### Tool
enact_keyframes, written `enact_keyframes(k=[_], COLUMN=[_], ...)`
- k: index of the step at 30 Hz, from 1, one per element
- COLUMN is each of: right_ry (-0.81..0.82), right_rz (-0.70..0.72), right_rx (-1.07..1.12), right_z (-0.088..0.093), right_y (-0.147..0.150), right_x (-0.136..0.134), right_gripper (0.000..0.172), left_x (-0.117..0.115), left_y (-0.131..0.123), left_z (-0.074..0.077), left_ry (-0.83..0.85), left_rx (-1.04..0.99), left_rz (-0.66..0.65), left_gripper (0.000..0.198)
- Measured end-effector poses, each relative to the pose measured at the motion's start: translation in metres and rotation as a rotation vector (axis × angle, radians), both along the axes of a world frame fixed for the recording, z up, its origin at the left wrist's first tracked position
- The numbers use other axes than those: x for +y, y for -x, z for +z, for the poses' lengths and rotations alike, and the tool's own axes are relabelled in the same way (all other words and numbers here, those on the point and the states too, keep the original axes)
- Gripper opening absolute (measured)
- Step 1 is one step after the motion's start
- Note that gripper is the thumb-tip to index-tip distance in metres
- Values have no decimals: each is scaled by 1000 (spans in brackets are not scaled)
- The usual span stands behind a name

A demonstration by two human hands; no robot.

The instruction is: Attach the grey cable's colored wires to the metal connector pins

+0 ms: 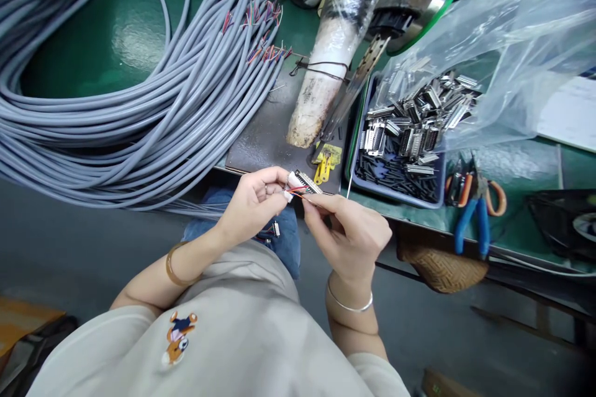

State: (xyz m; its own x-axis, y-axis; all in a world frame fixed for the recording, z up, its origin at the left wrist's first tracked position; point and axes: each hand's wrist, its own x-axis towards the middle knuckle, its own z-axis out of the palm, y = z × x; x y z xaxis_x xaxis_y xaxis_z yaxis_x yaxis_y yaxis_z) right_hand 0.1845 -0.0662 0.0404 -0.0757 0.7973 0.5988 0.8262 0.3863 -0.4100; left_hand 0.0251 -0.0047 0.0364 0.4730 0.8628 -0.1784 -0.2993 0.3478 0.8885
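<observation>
Holding the small metal multi-pin connector (305, 183) at frame centre, just off the green table (139, 25) edge, your left hand (251, 205) pinches it while your right hand (349, 232) fingers grip thin coloured wires (298, 193) at it; wiring looks underway, with many connectors in the blue tray (395, 192).

A cable-assembly workshop, by the look of it: a green tabletop (139, 31) carries a heavy coil of grey cables (116, 111) with stripped ends, a blue tray (395, 189) of metal connectors (410, 130), and pliers (475, 211); the wrapped tool (335, 49) is probably a soldering stand.
</observation>
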Motion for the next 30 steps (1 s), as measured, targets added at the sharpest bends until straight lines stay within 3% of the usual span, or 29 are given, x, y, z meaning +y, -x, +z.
enact_keyframes(k=[8,12,21,30], right_ry=[111,158,-140,-190], right_rz=[-99,-79,33,54], right_rx=[198,253,-177,-187], right_z=[-3,-3,-13,-13], right_y=[4,4,1,5], right_x=[0,1,0,1], right_gripper=[4,2,13,12], left_x=[-2,-3,2,-1], left_y=[-1,0,3,9], left_z=[-2,-4,-11,-20], left_ry=[21,14,16,-23], left_rx=[27,17,-30,-79], left_rz=[-9,-36,-94,19], left_gripper=[16,17,35,26])
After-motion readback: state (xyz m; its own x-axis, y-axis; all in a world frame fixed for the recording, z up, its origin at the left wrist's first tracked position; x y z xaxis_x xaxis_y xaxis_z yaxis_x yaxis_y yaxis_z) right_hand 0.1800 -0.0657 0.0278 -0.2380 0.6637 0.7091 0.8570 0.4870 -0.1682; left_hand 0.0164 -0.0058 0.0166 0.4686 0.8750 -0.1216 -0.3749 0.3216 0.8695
